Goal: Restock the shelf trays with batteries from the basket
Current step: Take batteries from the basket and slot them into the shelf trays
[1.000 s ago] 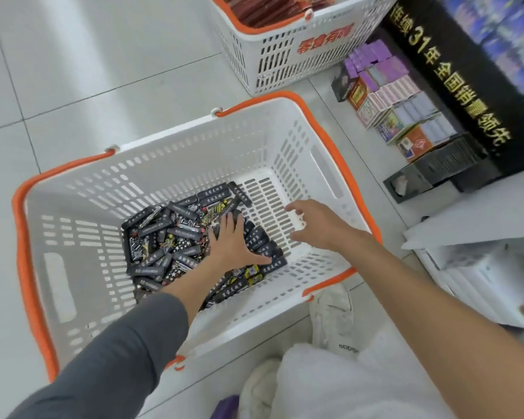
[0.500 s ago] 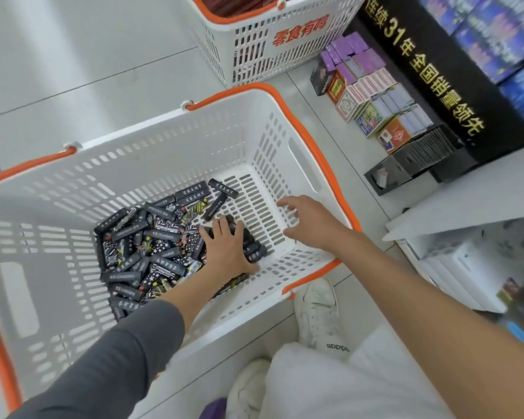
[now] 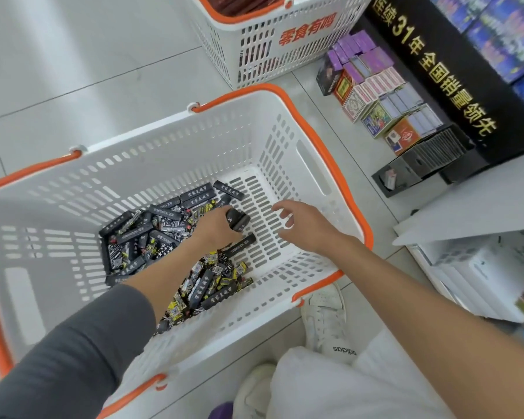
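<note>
A white basket with an orange rim (image 3: pixel 330 152) stands on the floor below me. On its bottom lies a heap of several black battery packs (image 3: pixel 152 234), some with yellow print. My left hand (image 3: pixel 217 229) is inside the basket and grips a bunch of black packs (image 3: pixel 238 219) lifted off the heap. My right hand (image 3: pixel 303 225) hovers over the bare slotted bottom to the right of it, fingers loosely curled, holding nothing.
A second white basket (image 3: pixel 273 52) with red lettering stands behind. To the right, small coloured boxes (image 3: pixel 378 92) and a black tray (image 3: pixel 418 167) sit on the floor by a black shelf front (image 3: pixel 454 86). A white shelf board (image 3: pixel 478 204) juts out nearer me. My white shoe (image 3: pixel 327 322) is beside the basket.
My left hand went from lying flat on the heap to curling round a bunch of packs and raising them. My right hand lifted off the basket's bottom and curled slightly.
</note>
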Demonstrator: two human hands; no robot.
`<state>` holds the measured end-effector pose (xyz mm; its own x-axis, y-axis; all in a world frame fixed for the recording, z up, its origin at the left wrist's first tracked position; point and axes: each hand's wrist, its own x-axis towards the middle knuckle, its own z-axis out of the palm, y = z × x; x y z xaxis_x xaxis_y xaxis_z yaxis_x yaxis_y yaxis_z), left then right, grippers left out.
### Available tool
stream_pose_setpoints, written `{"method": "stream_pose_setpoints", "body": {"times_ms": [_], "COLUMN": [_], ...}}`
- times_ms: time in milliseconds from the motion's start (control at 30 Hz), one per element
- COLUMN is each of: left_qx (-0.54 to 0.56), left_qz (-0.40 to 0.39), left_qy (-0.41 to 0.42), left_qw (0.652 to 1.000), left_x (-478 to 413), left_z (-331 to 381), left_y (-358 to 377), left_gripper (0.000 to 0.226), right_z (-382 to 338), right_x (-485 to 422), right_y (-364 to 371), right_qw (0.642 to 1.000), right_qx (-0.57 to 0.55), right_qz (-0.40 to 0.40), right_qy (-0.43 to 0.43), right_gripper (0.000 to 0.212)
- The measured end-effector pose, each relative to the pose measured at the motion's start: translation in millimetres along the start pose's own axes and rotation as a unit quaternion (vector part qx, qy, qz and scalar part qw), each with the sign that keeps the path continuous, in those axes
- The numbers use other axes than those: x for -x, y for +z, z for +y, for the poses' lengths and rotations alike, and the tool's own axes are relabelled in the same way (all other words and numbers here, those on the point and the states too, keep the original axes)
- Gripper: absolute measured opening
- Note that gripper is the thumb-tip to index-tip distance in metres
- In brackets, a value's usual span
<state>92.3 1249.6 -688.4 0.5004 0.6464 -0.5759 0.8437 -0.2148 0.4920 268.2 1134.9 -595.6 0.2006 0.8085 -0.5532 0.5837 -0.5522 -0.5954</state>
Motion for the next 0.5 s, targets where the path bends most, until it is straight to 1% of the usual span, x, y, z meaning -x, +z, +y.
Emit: {"method": "stream_pose_setpoints", "body": {"times_ms": [100,200,300,400,433,467,500], "left_qx": [0.145,0.240,0.359,0.465,0.504,0.537,0.560], "left_qz": [0.032,0.046,0.063,0.056,0.050,0.050,0.050], "left_qy": [-0.041,-0.063,-0.119,-0.170,-0.175,-0.173,-0.175], "left_qw": [0.988,0.968,0.924,0.867,0.845,0.824,0.809], "left_x": [8.5,22.7,34.9,45.9,51.4,56.3,62.9], "left_z": [0.9,2.8,1.1,2.7,4.7,6.1,9.0], "left_y": [-7.9,-12.6,-17.3,-31.1,-36.1,-40.9,-48.6], "left_gripper": [0.053,0.052,0.070,0.110,0.109,0.096,0.077], "right_z": [-6.1,-11.4,-18.0,-27.3,-30.7,-34.4,-38.1], "right_x": [0.2,3.3,7.5,13.7,16.3,19.0,21.5], "right_y": [0.3,-0.2,-2.1,-4.1,-4.8,-5.9,-7.5], "right_qw": [1.000,1.000,0.999,0.998,0.998,0.997,0.997], "right_qx": [-0.021,-0.027,-0.043,-0.058,-0.062,-0.064,-0.066], "right_qz": [0.009,0.016,0.021,0.026,0.028,0.033,0.040], "right_qy": [0.001,0.002,0.009,0.010,0.009,0.006,0.002], "right_gripper": [0.048,0.048,0.048,0.046,0.046,0.045,0.044]}}
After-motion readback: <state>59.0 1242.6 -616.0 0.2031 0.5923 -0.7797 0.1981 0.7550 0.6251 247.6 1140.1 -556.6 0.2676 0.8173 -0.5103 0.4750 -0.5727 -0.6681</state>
